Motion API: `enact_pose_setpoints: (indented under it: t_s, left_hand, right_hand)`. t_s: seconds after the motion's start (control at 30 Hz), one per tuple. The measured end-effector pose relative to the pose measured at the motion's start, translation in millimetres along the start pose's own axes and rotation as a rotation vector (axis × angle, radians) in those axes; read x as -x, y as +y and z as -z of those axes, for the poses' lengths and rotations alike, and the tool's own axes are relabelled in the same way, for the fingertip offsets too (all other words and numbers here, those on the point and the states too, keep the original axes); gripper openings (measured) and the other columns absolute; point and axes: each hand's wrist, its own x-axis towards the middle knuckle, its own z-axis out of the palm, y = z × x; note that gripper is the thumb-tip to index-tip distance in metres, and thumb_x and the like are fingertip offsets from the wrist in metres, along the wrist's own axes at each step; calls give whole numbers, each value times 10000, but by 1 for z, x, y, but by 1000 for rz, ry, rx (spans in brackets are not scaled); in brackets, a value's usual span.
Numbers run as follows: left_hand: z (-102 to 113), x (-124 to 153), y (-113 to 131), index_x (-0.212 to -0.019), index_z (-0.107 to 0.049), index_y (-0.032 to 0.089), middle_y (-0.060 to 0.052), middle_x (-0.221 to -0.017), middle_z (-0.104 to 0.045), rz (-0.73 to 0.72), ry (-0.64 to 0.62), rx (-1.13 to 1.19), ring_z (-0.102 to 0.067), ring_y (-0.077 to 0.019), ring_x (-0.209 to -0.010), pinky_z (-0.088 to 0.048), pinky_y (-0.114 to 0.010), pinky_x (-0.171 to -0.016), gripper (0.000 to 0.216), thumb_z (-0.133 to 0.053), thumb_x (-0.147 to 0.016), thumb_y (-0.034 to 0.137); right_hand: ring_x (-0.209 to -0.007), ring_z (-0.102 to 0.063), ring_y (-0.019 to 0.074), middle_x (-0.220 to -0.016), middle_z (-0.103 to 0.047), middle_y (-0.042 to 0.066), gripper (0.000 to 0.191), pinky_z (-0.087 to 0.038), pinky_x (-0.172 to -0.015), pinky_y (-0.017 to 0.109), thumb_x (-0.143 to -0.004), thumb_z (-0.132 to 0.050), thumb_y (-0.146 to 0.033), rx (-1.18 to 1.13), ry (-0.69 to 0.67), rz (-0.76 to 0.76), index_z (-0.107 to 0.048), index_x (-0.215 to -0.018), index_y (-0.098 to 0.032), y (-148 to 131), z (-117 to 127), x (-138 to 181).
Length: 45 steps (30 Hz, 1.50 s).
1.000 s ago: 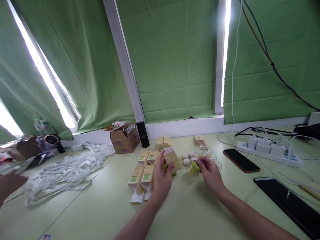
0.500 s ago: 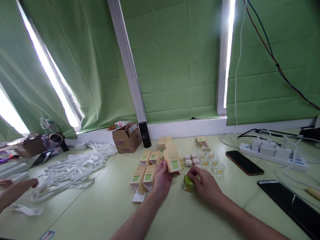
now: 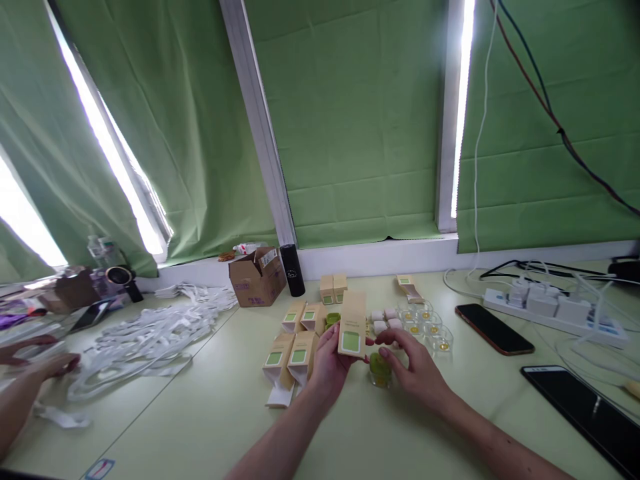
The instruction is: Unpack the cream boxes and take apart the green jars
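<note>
In my left hand (image 3: 333, 357) is a tan cardboard box (image 3: 354, 313) with a green square on its front, tilted up and gripped from below and the left. My right hand (image 3: 413, 363) is just right of and above a small glass jar with a green top (image 3: 381, 371), which stands on the table. Its thumb and index finger are apart, with nothing visible between them; whether they touch the jar is unclear. Left of my left hand stand several similar boxes (image 3: 303, 350), some with flaps open. Behind the held box sits another green item (image 3: 332, 320), partly hidden.
Several pale pink blocks (image 3: 391, 313) and clear cups with yellow centres (image 3: 434, 330) lie beyond my right hand. Phones (image 3: 493, 329) and a power strip (image 3: 555, 313) are at right. White straps (image 3: 145, 333), a brown carton (image 3: 257, 277) and another person's hands (image 3: 55, 365) are at left.
My right hand's fingers have come off the jar's green top and spread apart. My left hand has turned the box more upright and shifted slightly right. The other person's hands have moved.
</note>
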Motion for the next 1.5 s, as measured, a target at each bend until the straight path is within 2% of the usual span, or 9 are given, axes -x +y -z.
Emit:
enact_pose_setpoints:
  t_s: [0.1,0.23,0.37,0.5,0.63,0.73,0.93,1.13,1.5]
  left_hand:
    - [-3,3,-1,-1130,-711,151,-140,-1029,-784,5,-25,-33,-768,-285,-839,-591,-310,-573,347,-724,-918,426]
    - [-4,6,-5,-1215,-716,179,-110,-1053,-786,16,44,-110,-743,-234,-860,-570,-272,-634,483,-771,-879,521]
    - [-7,8,-7,-1272,-698,178,-124,-1131,-774,19,69,-202,-736,-265,-960,-558,-276,-681,610,-780,-843,603]
    - [-9,10,-6,-1312,-667,187,-119,-1155,-770,-45,50,-310,-733,-267,-993,-567,-298,-738,630,-678,-900,663]
    - [-9,13,-2,-1388,-615,178,-155,-1280,-724,-157,-28,-430,-719,-290,-1051,-584,-349,-783,634,-579,-966,649]
    - [-7,15,-2,-1441,-571,208,-161,-1460,-620,-232,-105,-499,-637,-329,-1258,-579,-386,-905,597,-634,-965,562]
    - [0,12,-10,-1473,-526,257,-145,-1527,-561,-296,-148,-646,-545,-344,-1397,-479,-494,-1137,548,-643,-985,476]
    - [-1,12,-9,-1474,-520,248,-148,-1512,-573,-308,-135,-732,-564,-343,-1374,-492,-490,-1129,556,-630,-985,489]
    - [-6,13,-7,-1452,-542,237,-147,-1510,-569,-320,-110,-662,-545,-335,-1388,-450,-485,-1163,516,-657,-977,403]
  right_hand:
    - [-1139,-650,297,-1167,-729,84,358,-494,-1003,436,-958,-585,-554,-129,32,-11,-701,-1147,-272,-5,0,0]
    - [-1147,-651,305,-1172,-729,87,467,-499,-1013,440,-911,-639,-641,-268,-3,-70,-717,-1181,-268,-5,-4,1]
    - [-1113,-661,319,-1138,-740,92,531,-501,-978,449,-865,-682,-692,-350,-15,-117,-733,-1163,-256,0,-8,1]
    - [-1061,-675,327,-1082,-757,94,564,-527,-928,451,-797,-741,-719,-451,-20,-159,-750,-1095,-239,-4,-5,-3]
    - [-1074,-698,335,-1133,-774,113,552,-554,-963,475,-775,-783,-690,-696,-9,-208,-742,-1093,-241,-12,1,-7]
    - [-1109,-708,332,-1159,-781,114,498,-532,-1041,487,-770,-811,-658,-787,58,-241,-745,-1045,-247,-15,3,-8]
    - [-1084,-727,336,-1119,-792,124,533,-549,-1028,502,-720,-844,-676,-763,92,-244,-735,-1020,-248,-11,0,-10]
    - [-1016,-733,319,-1086,-789,131,555,-575,-955,480,-735,-822,-694,-706,96,-216,-702,-1040,-246,-5,-5,-11]
    - [-1017,-732,291,-1095,-786,109,535,-580,-939,452,-816,-803,-599,-635,31,-163,-633,-1180,-246,-3,-7,-6]
